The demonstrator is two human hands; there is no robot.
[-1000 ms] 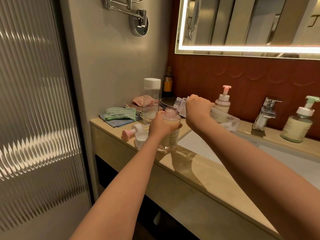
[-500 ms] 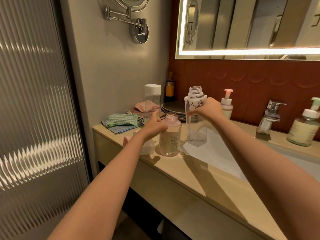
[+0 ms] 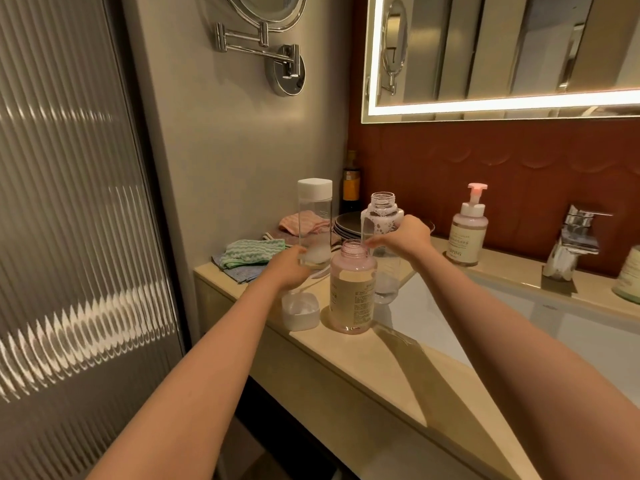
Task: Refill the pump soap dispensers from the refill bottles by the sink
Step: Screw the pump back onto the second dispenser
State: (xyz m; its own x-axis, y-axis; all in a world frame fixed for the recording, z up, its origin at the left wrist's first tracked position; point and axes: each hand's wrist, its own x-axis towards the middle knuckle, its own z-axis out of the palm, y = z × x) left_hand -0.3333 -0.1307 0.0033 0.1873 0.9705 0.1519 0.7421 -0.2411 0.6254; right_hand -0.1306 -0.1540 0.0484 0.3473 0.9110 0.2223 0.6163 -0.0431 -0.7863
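cloths: two folded piles at the far-left counter end; green and pink
left hand: fingers curled round the tall white-capped bottle
open bottles: two; pink dispenser upright near the counter edge, clear refill bottle just behind
right hand: wrapped round the refill bottle
pump dispensers: two, pink-topped one left of the tap; second cut off at right

A bathroom: lit mirror, tap, sink, soap bottles.
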